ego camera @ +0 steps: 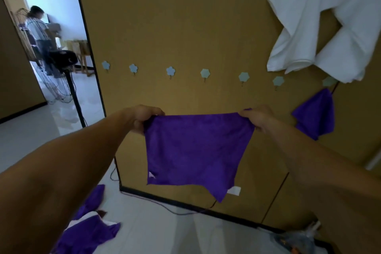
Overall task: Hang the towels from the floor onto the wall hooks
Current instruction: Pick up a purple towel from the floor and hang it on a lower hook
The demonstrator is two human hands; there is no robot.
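- The left hand [142,116] pinches the upper left corner of a square purple microfibre towel [195,150], fingers curled over the edge.
- The right hand [257,117] grasps the upper right corner the same way, so the cloth hangs spread out between both hands in front of the mustard-yellow panel wall [185,16].
- The towel's top edge sits below a row of pale blue flower-shaped wall hooks [170,71], apart from them.
- A second purple towel [315,114] hangs from the rightmost flower hook [329,81].
- Two white towels [321,22] hang higher on the wall at the upper right.
- More purple towels [86,233] lie crumpled on the pale tiled floor [160,233] at the lower left.
- A black standing fan [61,62] stands beside the wall's left edge, and a person [39,33] stands beyond it in the next room.
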